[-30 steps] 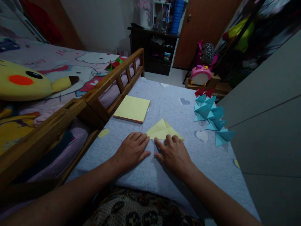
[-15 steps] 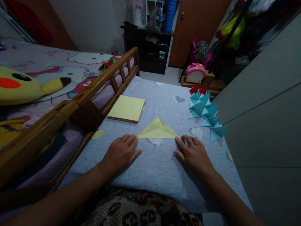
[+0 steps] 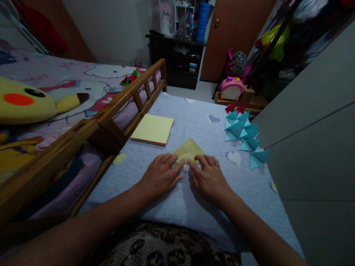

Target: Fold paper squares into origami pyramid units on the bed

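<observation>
A yellow paper folded into a triangle (image 3: 190, 147) lies on the cloth-covered surface (image 3: 194, 114), its peak pointing away from me. My left hand (image 3: 162, 171) rests on its left part near the bottom edge, fingers apart. My right hand (image 3: 208, 175) lies on its right part, fingers also spread. The two index fingertips nearly meet at the middle of the lower edge. Behind my left hand sits a stack of square paper (image 3: 153, 128), yellow on top. Several folded blue paper pieces (image 3: 235, 129) stand at the right edge, with red ones (image 3: 235, 108) behind them.
A wooden bed rail (image 3: 133, 90) runs along the left, with a yellow plush toy (image 3: 27, 103) on the bed beyond it. A light cabinet panel (image 3: 318, 147) borders the right side. A pink case (image 3: 232, 88) stands past the far edge.
Both hands have moved inward from the triangle's outer corners to the middle of its lower edge, and now cover part of the paper. The view has shifted slightly.
</observation>
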Demonstrator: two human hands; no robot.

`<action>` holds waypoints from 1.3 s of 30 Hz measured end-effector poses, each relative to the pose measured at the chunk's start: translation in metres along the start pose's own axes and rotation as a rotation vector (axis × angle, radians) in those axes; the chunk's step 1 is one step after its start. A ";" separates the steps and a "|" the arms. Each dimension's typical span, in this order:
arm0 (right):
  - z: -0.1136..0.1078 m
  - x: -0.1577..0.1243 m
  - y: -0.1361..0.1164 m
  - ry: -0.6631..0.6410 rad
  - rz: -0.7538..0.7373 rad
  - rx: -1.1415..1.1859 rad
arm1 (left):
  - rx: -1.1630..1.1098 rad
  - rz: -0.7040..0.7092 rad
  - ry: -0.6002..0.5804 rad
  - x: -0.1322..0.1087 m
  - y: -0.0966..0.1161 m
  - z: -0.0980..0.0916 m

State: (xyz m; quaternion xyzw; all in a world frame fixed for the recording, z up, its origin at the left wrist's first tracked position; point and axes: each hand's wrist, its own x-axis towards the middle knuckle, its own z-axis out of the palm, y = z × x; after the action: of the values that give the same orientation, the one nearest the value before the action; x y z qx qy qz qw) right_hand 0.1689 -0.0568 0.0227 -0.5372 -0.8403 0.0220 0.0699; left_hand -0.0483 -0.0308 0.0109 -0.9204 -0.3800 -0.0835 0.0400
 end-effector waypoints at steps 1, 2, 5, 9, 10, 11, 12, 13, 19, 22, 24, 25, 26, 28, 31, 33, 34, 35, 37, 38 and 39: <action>0.003 0.004 -0.005 -0.026 -0.009 0.004 | -0.011 0.014 -0.020 0.004 0.002 0.003; 0.006 0.008 -0.008 -0.041 -0.010 0.010 | -0.020 0.021 -0.037 0.006 0.003 0.006; 0.014 0.010 -0.010 -0.059 -0.006 0.042 | -0.028 0.031 -0.061 0.006 0.002 0.013; 0.018 0.004 -0.005 -0.040 0.003 0.046 | -0.043 0.026 -0.082 0.000 -0.002 0.014; 0.018 0.001 -0.003 -0.033 0.005 0.036 | -0.042 0.019 -0.086 -0.002 -0.003 0.013; 0.018 -0.002 -0.001 -0.026 0.009 0.024 | -0.038 0.011 -0.089 -0.004 -0.004 0.012; 0.017 -0.005 0.003 -0.017 0.015 0.011 | -0.035 0.003 -0.092 -0.007 -0.005 0.012; 0.016 -0.009 0.007 -0.010 0.027 -0.005 | -0.033 -0.006 -0.093 -0.009 -0.007 0.011; 0.013 -0.036 0.039 0.032 0.128 -0.095 | -0.013 -0.053 -0.054 -0.025 -0.016 0.014; 0.015 -0.047 0.048 0.067 0.146 -0.117 | -0.012 -0.073 -0.027 -0.032 -0.019 0.018; 0.015 -0.051 0.051 0.088 0.157 -0.132 | -0.022 -0.089 -0.012 -0.038 -0.022 0.019; 0.014 -0.052 0.053 0.094 0.167 -0.134 | -0.029 -0.101 -0.005 -0.041 -0.023 0.019; 0.013 -0.052 0.054 0.095 0.180 -0.129 | -0.038 -0.111 0.000 -0.044 -0.025 0.020; 0.011 -0.049 0.058 0.079 0.211 -0.094 | -0.067 -0.137 0.010 -0.048 -0.028 0.019; 0.009 -0.037 0.062 0.043 0.237 -0.002 | -0.135 -0.194 0.059 -0.045 -0.033 0.019; 0.011 -0.023 0.063 0.061 0.237 0.047 | -0.195 -0.233 0.104 -0.034 -0.035 0.020; 0.013 -0.016 0.063 0.063 0.231 0.068 | -0.225 -0.237 0.109 -0.027 -0.036 0.020; 0.016 -0.009 0.062 0.067 0.237 0.082 | -0.249 -0.235 0.113 -0.020 -0.036 0.020; 0.022 0.003 0.061 0.071 0.248 0.118 | -0.295 -0.235 0.104 -0.006 -0.036 0.022; 0.025 0.007 0.061 0.076 0.249 0.142 | -0.323 -0.236 0.096 0.000 -0.036 0.022; 0.027 0.009 0.060 0.092 0.247 0.167 | -0.352 -0.239 0.094 0.004 -0.036 0.023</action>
State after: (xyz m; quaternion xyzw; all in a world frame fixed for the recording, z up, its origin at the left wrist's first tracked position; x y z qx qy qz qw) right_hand 0.2156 -0.0219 -0.0101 -0.6292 -0.7590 0.0757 0.1497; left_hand -0.0680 0.0003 -0.0101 -0.8567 -0.4634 -0.1955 -0.1141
